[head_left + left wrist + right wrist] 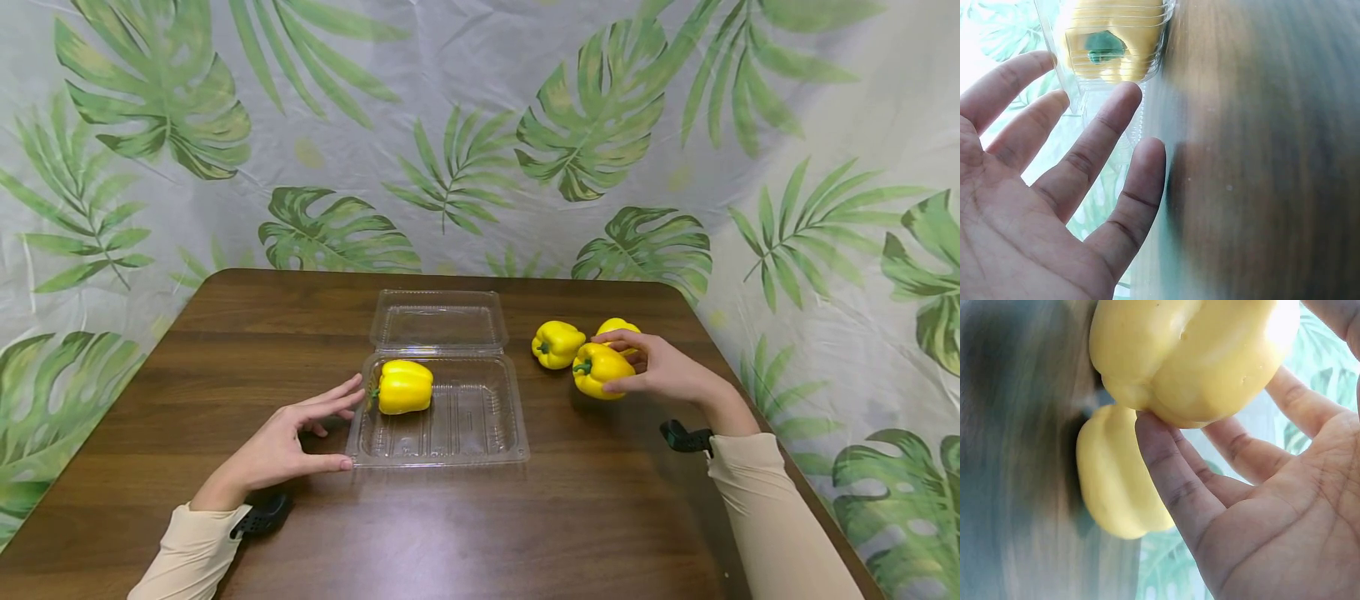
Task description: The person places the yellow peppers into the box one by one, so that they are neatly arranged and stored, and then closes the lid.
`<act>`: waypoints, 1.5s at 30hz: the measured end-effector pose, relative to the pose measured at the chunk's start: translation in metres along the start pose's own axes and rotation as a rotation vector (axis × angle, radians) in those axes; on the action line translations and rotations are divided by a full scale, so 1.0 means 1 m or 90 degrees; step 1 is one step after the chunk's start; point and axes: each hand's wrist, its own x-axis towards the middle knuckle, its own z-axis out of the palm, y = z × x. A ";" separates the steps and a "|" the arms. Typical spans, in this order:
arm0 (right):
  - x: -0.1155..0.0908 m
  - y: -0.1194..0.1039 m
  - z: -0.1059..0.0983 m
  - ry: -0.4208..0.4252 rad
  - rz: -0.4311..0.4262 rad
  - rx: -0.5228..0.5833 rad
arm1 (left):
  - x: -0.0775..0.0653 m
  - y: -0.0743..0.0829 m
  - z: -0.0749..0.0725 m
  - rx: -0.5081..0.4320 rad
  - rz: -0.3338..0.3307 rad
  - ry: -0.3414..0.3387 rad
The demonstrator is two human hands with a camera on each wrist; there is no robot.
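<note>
A clear plastic clamshell box (517,417) lies opened out, its lid (438,323) folded back toward the far side. One yellow bell pepper (406,387) sits in the left part of its tray, stem to the left. My left hand (277,442) is at the box's left side, fingers extended and thumb at the near left corner. With thumb and fingers my right hand (667,371) grips another yellow bell pepper (597,372); in the right wrist view this pepper (1191,356) appears close to the fingertips. Whether it touches the table cannot be told.
Two more yellow bell peppers stand near the right hand: one (558,345) just left of the held pepper, another (617,324) behind it, partly covered by the hand. All rest on a brown wooden table (465,533), with a leaf-patterned curtain (465,125) behind.
</note>
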 end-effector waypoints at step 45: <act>0.059 -0.078 0.030 -0.069 -0.063 -0.010 | 0.000 0.001 0.000 0.008 0.002 -0.002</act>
